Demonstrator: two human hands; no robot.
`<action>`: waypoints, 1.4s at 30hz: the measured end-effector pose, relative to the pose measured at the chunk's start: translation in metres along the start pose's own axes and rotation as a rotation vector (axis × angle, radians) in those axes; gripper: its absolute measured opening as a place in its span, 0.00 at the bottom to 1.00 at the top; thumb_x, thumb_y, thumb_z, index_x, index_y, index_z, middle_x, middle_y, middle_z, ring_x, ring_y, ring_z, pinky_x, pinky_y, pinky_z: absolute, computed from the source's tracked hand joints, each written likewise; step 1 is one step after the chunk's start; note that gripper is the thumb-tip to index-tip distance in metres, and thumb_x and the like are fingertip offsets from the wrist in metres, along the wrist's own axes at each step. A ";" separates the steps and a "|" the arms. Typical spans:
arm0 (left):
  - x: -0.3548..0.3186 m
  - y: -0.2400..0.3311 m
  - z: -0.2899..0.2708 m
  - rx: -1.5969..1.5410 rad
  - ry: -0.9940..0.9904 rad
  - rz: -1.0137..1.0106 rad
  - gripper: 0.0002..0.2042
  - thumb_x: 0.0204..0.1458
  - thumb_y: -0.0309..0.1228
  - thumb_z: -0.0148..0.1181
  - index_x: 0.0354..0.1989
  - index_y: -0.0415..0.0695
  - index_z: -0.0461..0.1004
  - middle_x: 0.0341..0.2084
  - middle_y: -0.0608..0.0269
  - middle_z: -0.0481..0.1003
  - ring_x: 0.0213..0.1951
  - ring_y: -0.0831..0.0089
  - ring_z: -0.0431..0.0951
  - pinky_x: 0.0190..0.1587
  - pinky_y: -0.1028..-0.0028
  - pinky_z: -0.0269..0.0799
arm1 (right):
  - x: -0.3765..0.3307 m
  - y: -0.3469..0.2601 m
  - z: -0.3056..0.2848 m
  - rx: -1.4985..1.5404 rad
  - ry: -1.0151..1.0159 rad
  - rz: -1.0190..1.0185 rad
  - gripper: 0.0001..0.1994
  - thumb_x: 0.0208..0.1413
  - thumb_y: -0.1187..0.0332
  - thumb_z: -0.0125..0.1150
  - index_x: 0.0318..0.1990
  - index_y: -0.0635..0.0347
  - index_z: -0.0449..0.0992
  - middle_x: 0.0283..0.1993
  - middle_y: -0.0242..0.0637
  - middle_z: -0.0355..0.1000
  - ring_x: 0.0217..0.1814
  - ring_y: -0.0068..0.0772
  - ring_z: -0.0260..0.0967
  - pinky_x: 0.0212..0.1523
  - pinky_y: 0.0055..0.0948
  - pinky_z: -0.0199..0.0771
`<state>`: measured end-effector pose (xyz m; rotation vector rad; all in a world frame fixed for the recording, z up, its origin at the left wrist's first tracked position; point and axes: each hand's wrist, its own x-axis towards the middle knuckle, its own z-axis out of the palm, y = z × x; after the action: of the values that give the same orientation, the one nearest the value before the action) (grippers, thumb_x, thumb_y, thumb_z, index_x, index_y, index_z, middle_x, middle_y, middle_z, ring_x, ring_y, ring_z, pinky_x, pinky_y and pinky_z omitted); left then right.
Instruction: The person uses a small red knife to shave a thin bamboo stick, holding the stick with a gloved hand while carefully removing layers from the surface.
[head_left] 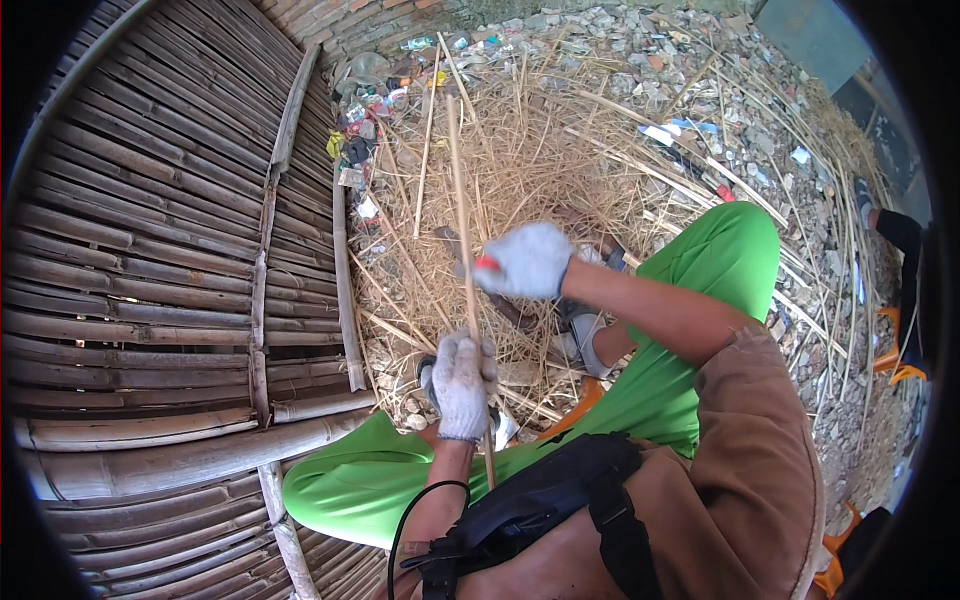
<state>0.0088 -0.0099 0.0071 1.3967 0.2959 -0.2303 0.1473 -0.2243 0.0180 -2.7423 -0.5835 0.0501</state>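
Over straw, the left hand wraps round a slim, probably light and springy strip, best gripped low, while the right hand clasps something red.

Straight tan stick runs past red tool

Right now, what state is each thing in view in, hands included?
Pale strip: whole, nearly straight
Left hand: gloved, closed around the pale strip
Red object: gripped, mostly hidden
Right hand: gloved, closed on the red object, blurred
Dry shavings: loose, scattered
Slatted panel: weathered, gaps between slats
Green trousers: worn, knees bent
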 end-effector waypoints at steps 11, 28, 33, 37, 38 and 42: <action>-0.026 -0.002 0.006 0.259 -0.096 0.105 0.11 0.77 0.35 0.51 0.53 0.41 0.75 0.32 0.63 0.78 0.23 0.82 0.72 0.22 0.80 0.67 | 0.050 0.089 -0.045 -0.054 0.077 0.144 0.34 0.70 0.31 0.47 0.41 0.51 0.87 0.39 0.53 0.85 0.43 0.60 0.85 0.47 0.59 0.84; -0.037 0.013 0.026 0.257 -0.301 0.008 0.12 0.77 0.38 0.53 0.51 0.42 0.74 0.26 0.68 0.77 0.22 0.82 0.73 0.25 0.77 0.70 | 0.027 0.320 -0.169 -0.141 0.013 0.816 0.48 0.67 0.24 0.40 0.64 0.61 0.83 0.67 0.53 0.80 0.71 0.58 0.77 0.70 0.48 0.74; -0.002 0.002 -0.003 -0.189 -0.246 -0.141 0.14 0.74 0.41 0.59 0.54 0.43 0.71 0.34 0.59 0.79 0.23 0.76 0.75 0.21 0.76 0.70 | 0.024 0.292 -0.128 0.025 -0.160 0.685 0.49 0.67 0.23 0.44 0.61 0.67 0.83 0.66 0.57 0.80 0.70 0.62 0.76 0.71 0.49 0.73; 0.010 0.011 -0.018 -0.311 -0.217 -0.156 0.14 0.73 0.40 0.59 0.56 0.43 0.71 0.35 0.56 0.80 0.23 0.72 0.77 0.22 0.74 0.72 | 0.038 0.195 -0.144 0.092 -0.149 0.430 0.49 0.68 0.22 0.41 0.59 0.67 0.84 0.64 0.60 0.80 0.68 0.62 0.77 0.71 0.48 0.73; 0.011 0.013 -0.017 -0.311 -0.208 -0.148 0.14 0.73 0.40 0.59 0.56 0.43 0.71 0.35 0.56 0.80 0.23 0.72 0.77 0.22 0.74 0.72 | 0.037 0.178 -0.144 0.120 -0.158 0.374 0.49 0.68 0.23 0.41 0.59 0.66 0.84 0.64 0.60 0.80 0.68 0.61 0.77 0.71 0.48 0.73; 0.014 0.023 -0.015 -0.282 -0.195 -0.113 0.15 0.73 0.41 0.58 0.57 0.43 0.70 0.34 0.55 0.80 0.23 0.71 0.77 0.21 0.73 0.72 | 0.049 0.145 -0.131 0.106 -0.240 0.278 0.48 0.70 0.25 0.40 0.58 0.67 0.84 0.61 0.60 0.81 0.65 0.60 0.79 0.69 0.50 0.75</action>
<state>0.0290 0.0085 0.0215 1.0716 0.2352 -0.3998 0.2623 -0.3703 0.0951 -2.7109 -0.2463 0.4679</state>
